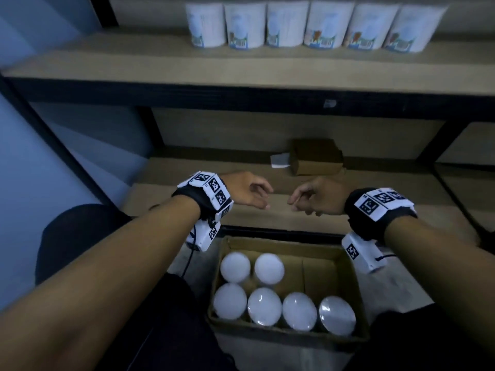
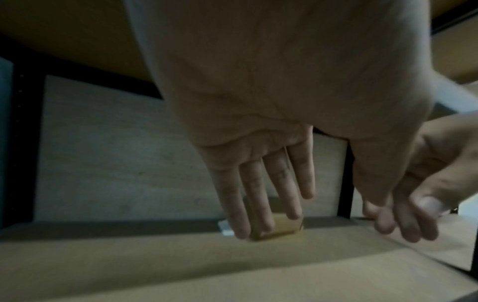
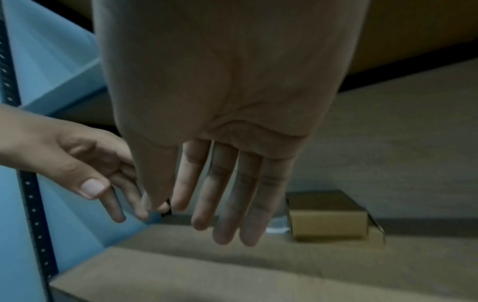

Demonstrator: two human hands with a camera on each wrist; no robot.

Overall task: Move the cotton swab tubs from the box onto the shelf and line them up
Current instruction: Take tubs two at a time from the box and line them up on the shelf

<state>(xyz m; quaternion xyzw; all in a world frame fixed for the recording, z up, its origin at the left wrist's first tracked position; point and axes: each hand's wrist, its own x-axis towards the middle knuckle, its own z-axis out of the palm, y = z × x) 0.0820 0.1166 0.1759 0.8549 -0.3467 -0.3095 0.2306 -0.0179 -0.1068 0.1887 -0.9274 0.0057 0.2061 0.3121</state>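
Note:
Several white-lidded cotton swab tubs (image 1: 264, 306) stand upright in an open cardboard box (image 1: 345, 266) on the floor below me; the box's right rear part holds none. Several more tubs (image 1: 288, 24) stand in a row on the upper shelf (image 1: 160, 62). My left hand (image 1: 250, 194) and right hand (image 1: 310, 198) hover side by side above the lower shelf (image 1: 160, 194), beyond the box, both empty. In the wrist views the left hand's fingers (image 2: 274, 183) and the right hand's fingers (image 3: 232, 190) hang straight and relaxed.
A small brown carton (image 1: 317, 156) with a white item (image 1: 280, 160) beside it lies at the back of the lower shelf. Black metal uprights (image 1: 53, 140) frame the rack. A blue wall (image 1: 40, 170) stands on the left.

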